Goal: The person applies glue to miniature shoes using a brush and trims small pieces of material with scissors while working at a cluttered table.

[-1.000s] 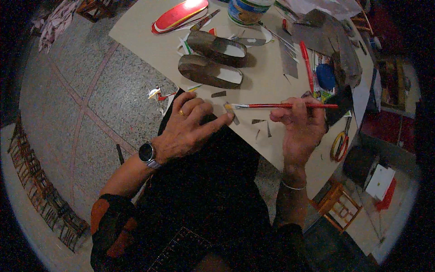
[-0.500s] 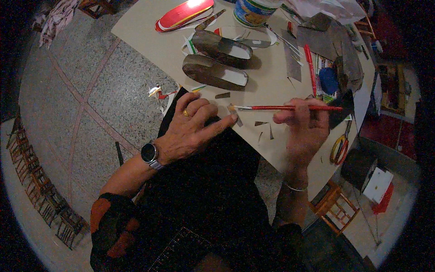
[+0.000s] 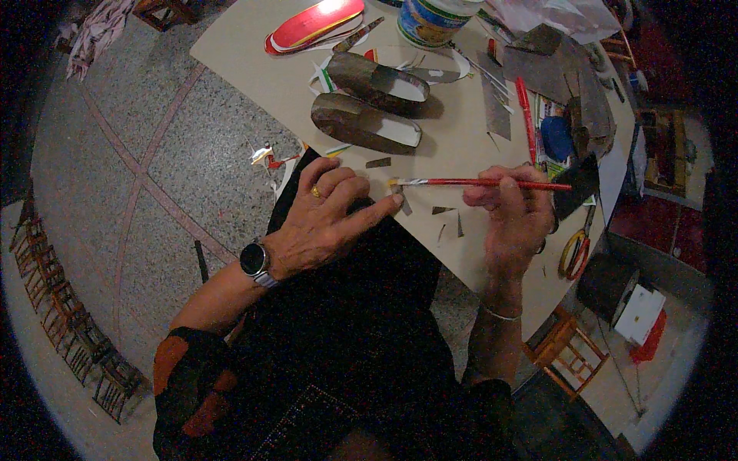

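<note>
While the right hand (image 3: 515, 215) has its grip pinching a red paintbrush (image 3: 446, 182) between thumb and fingers, the bristles (image 3: 393, 183) point to nine o'clock, at a small grey scrap (image 3: 407, 205) near the front edge of the desk (image 3: 461, 154). The left hand (image 3: 330, 203) sits at nine o'clock from that scrap, one fingertip (image 3: 395, 201) touching it; whether its grip pinches the scrap or only presses on it, I cannot tell. A watch (image 3: 254, 259) (round, with a dark face) circles the left wrist. Reckoned from the same scrap, a darker scrap (image 3: 378, 162) lies close by at eleven o'clock, and thin offcuts (image 3: 443, 210) just past three. Further out at eleven, two grey-brown shoes (image 3: 333, 115) with white insides sit side by side. A tub (image 3: 432, 27) stands at twelve, a red pen (image 3: 526, 119) lies at two, and scissors (image 3: 575, 257) with yellow and red handles lie between three and four
</note>
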The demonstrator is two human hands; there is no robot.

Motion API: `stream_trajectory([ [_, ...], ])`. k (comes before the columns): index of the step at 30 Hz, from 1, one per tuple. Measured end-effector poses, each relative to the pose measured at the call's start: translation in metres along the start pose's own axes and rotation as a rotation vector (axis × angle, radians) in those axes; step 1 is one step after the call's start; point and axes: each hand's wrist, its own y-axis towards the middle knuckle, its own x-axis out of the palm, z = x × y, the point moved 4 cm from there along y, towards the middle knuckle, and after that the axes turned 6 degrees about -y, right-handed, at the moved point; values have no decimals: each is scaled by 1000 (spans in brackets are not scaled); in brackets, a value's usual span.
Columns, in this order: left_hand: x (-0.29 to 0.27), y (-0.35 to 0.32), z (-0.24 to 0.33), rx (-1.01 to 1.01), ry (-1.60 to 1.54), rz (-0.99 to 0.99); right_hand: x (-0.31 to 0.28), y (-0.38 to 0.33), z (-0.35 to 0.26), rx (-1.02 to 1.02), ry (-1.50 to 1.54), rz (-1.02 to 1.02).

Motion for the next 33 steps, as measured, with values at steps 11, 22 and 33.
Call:
stream_trajectory([
  [11, 2, -2, -1, -22, -7, -6, 0, 2, -2, -18, -30, -59],
  [22, 1, -6, -3, 22, -7, 2, -86, -25, -62, -264, 63, 147],
  [33, -7, -7, 3, 129, -51, 164, -150, -144, -81, -667, -1448, 385],
])
